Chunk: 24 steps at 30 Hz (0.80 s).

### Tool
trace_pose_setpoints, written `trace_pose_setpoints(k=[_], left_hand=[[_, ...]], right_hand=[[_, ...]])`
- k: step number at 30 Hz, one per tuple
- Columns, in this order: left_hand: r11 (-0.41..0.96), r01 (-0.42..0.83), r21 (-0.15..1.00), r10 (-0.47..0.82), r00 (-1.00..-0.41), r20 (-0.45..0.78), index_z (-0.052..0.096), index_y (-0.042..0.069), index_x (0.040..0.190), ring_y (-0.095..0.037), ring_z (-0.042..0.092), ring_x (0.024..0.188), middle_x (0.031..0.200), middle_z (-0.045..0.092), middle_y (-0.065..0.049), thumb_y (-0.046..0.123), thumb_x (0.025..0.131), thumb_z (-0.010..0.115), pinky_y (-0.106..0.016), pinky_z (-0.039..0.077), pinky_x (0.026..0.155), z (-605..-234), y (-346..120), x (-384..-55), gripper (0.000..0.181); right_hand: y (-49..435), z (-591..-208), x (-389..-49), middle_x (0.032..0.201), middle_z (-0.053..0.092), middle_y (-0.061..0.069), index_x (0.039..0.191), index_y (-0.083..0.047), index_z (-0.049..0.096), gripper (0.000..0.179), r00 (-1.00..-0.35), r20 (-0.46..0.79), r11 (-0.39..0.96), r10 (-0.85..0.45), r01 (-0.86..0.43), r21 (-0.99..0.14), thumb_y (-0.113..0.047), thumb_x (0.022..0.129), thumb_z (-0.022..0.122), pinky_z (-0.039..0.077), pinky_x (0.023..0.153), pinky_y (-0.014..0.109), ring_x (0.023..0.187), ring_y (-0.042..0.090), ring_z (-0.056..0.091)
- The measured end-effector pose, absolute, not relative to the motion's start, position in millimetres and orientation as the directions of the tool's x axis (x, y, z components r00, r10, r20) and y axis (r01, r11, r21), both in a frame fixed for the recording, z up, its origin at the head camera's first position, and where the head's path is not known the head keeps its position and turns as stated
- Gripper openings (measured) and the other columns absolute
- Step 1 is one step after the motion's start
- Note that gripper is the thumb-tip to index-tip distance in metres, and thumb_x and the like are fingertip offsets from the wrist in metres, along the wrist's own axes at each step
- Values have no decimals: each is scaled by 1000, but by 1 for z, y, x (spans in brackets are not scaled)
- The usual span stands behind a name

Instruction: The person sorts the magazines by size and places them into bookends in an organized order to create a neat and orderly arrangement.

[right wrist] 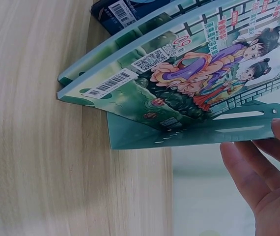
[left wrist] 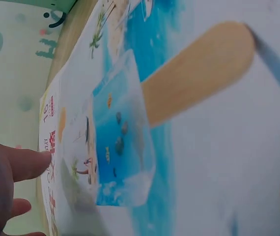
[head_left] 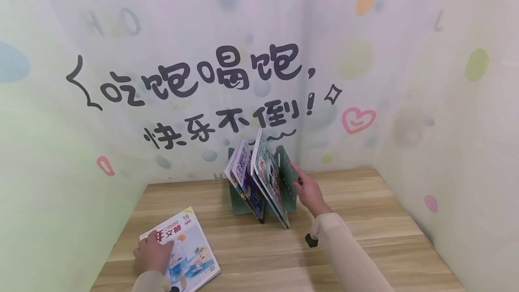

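Note:
A magazine (head_left: 194,256) with a blue beach cover lies on the table at front left. My left hand (head_left: 154,253) rests over its upper left part, fingers spread; in the left wrist view the thumb (left wrist: 29,164) reaches the red title. At the back, a green metal book stand (head_left: 289,179) holds several thin magazines leaning to the left. Fingertips of my right hand (head_left: 312,193) touch the upper edge of its right panel. In the right wrist view, the front magazine (right wrist: 194,73) shows two figures in robes, and the fingers (right wrist: 243,169) lie loosely beside the panel.
The wooden table (head_left: 348,256) is enclosed by patterned curtain walls (head_left: 405,80) at the back and both sides. In the right wrist view a dark blue magazine (right wrist: 125,14) stands behind the green ones. Lower corners of the standing magazines jut past the stand's front.

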<state>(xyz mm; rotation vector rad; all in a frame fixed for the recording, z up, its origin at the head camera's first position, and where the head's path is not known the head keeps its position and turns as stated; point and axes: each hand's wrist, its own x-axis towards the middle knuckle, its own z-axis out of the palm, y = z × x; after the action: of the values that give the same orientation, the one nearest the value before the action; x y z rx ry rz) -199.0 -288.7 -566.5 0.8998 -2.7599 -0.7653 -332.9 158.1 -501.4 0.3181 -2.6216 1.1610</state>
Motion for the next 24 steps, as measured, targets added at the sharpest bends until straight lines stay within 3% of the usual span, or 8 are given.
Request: trace_pose_setpoints(k=[8,15,24], left_hand=[[677,-579,455,-602,-791,-109,37,-3,135,-55,35,103,120,35,-36,38,81,71,-69,37,83,-566,-290,-193,76],[706,-549,447,-586,-807,-65,38,-3,136,-58,40,104,124,33,-36,34,78,77,-65,38,82,-570,-287,-189,79],[701,-527,480,-588,-808,-29,37,-2,138,-58,40,103,125,31,-38,28,76,79,-65,37,83,-574,-286,-190,81]], right_hand=[[159,-502,-332,92,63,14,149,-27,39,66,-930,353,652,-105,-333,-681,0,93,62,56,73,42,89,28,63],[158,-502,-333,106,64,15,150,-32,36,68,-946,309,659,-97,-293,-693,-2,94,61,56,79,43,93,28,62],[158,-499,-332,108,64,15,150,-32,36,69,-950,300,659,-88,-282,-697,-2,94,61,56,80,44,94,28,62]])
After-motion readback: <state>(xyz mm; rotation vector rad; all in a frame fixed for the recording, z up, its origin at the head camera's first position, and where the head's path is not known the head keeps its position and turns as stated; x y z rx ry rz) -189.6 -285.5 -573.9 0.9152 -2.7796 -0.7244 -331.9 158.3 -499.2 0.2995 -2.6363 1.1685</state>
